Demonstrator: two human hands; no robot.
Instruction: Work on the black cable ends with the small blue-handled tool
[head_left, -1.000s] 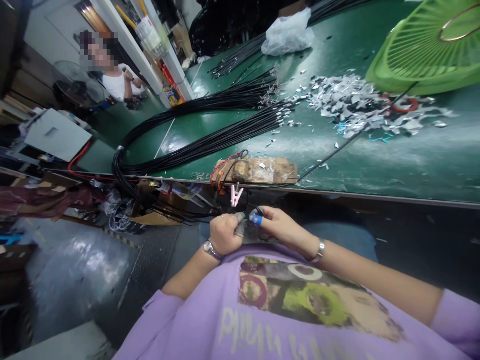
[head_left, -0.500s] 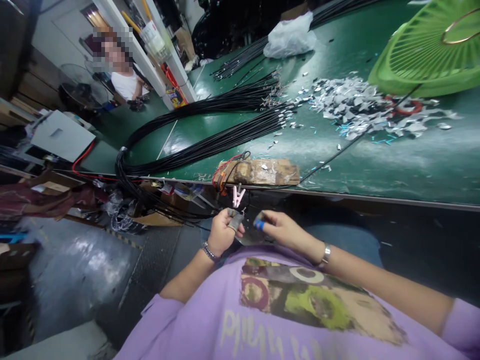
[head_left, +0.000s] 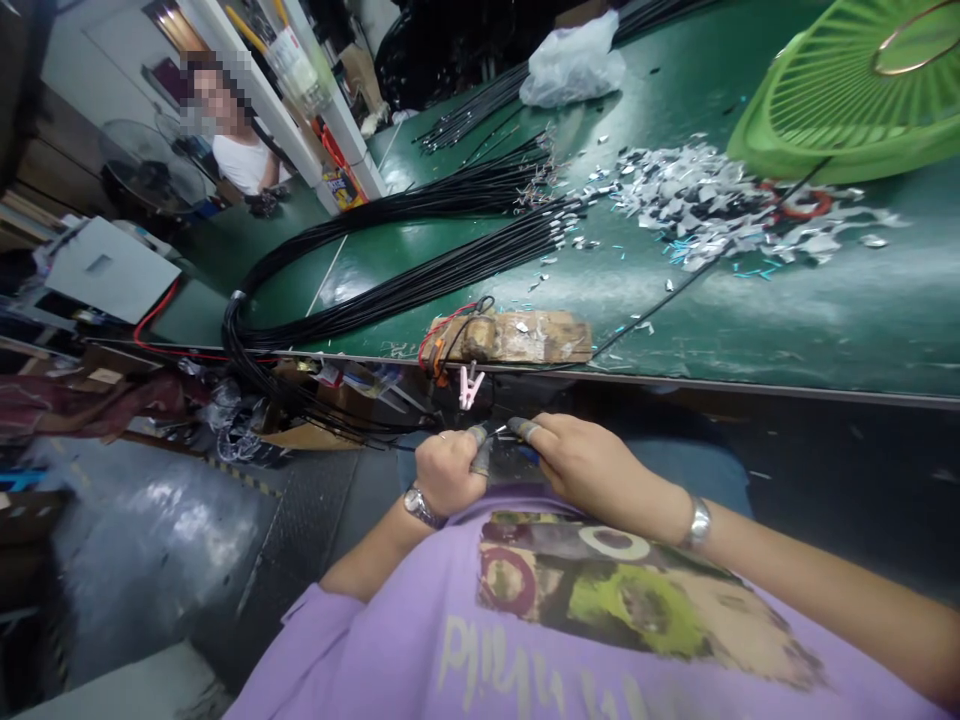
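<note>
Below the table edge, my left hand (head_left: 452, 470) is closed round a thin black cable (head_left: 491, 433), whose silvery stripped tip points to the right. Grey covers wrap some of its fingertips. Close by on the right, my right hand (head_left: 589, 462) pinches at that tip with grey-covered fingers; a bit of blue wrap shows beneath. The exact grip there is partly hidden. Just above both hands, a pink clothes peg (head_left: 470, 388) hangs at the table edge by a worn wooden block (head_left: 529, 338).
A long bundle of black cables (head_left: 420, 285) curves over the green table (head_left: 675, 340) and down past its edge. Silvery foil scraps (head_left: 690, 200), a green fan (head_left: 862, 100) and a plastic bag (head_left: 574, 65) lie farther back. Another person (head_left: 244, 160) is at the far left.
My right hand has moved left and turned palm down, closing at the cable's tip. My left hand has rolled over, with its knuckles up. The view has shifted slightly.
</note>
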